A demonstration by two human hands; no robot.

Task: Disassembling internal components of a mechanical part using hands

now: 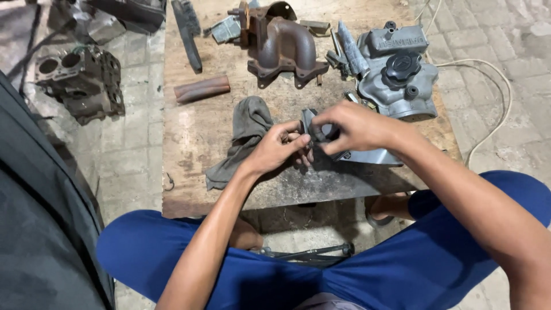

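Small dark grey metal part [321,133], greasy looking, held over the tabletop [195,132]; left hand [276,150] and right hand [354,126] fingers both pinching it.

small metal part [321,133] mostly hidden by both hands; engine block [80,83] blurred

this is a rough mechanic's workshop, set up at ground level. a low, stained wooden surface [189,143] sits on a floor of paving bricks [135,120] and carries engine parts: a rusty cast exhaust manifold [284,49], a grey metal housing with a black cap [396,74], a short rusty pipe [202,89] and a greasy rag [244,135]. an engine block [80,83] lies on the bricks beside it.
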